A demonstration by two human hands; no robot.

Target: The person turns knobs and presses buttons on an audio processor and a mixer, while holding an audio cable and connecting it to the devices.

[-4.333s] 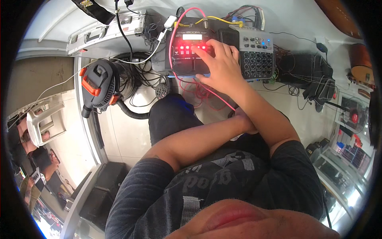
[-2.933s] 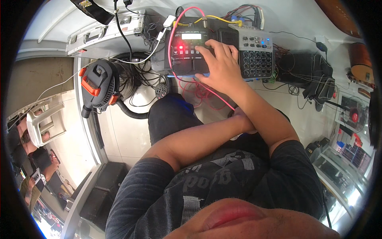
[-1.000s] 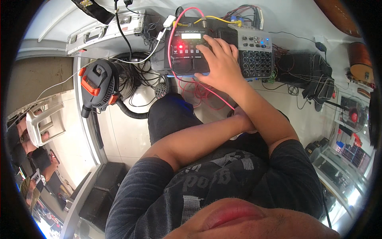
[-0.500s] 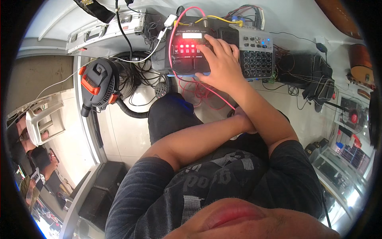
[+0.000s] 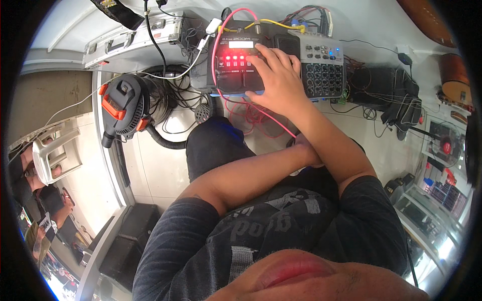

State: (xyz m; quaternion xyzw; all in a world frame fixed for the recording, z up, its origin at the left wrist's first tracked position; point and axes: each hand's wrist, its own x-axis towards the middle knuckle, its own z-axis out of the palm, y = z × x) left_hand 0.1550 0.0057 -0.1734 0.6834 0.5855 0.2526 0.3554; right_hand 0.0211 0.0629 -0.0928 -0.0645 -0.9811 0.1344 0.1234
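Note:
My right hand [image 5: 278,78] reaches across a black multi-effects pedal [image 5: 233,83] with a lit white screen and a row of red lights. Its fingers are spread, with fingertips on the right part of the panel and the thumb at the near edge. Nothing is held in it. Low in front of me, my left hand [image 5: 307,152] lies under my right forearm, which hides most of its fingers. A pink cable [image 5: 273,122] runs down from the pedal's area to beside that hand; whether the hand grips it cannot be seen.
Right of the pedal stands a grey audio mixer [image 5: 323,65] with many knobs. At left are a vacuum cleaner [image 5: 125,103] with a black hose and tangled black cables. Behind them leans a silver case [image 5: 135,42]. A white plastic stool [image 5: 56,158] stands far left, near another person's legs.
The whole view has shifted very slightly. My right hand stays spread on the pedal, and my left hand keeps its place.

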